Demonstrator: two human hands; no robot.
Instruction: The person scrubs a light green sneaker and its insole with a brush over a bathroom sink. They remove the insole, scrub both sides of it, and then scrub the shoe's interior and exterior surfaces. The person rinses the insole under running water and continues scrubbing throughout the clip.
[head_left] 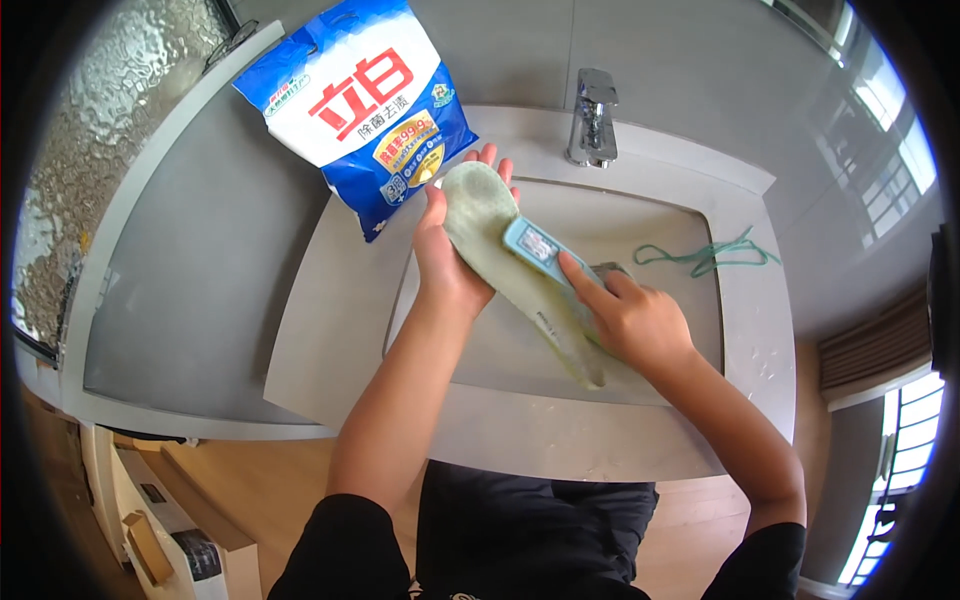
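Over the basin (640,212), the shoe insole (512,282) slants from back left to front, its broad end held by the left hand's (450,258) fingers. The right hand's (642,318) fingers, nearer the narrow end, grip a light-blue brush (534,246) slanting flatter.

Smooth grey wall panels (660,60) rise behind a pale bench (740,345) with a sunken rectangular basin, a vertical seam between them. At the left stand rippled glass (130,85) and a flat grey surface (180,280) with a pale border. Light brown floor (690,505) shows below. Toward the lower right, daylight fills a barred window (918,430) under a pleated brown blind (868,345); bright reflections (892,190) streak the wall above.
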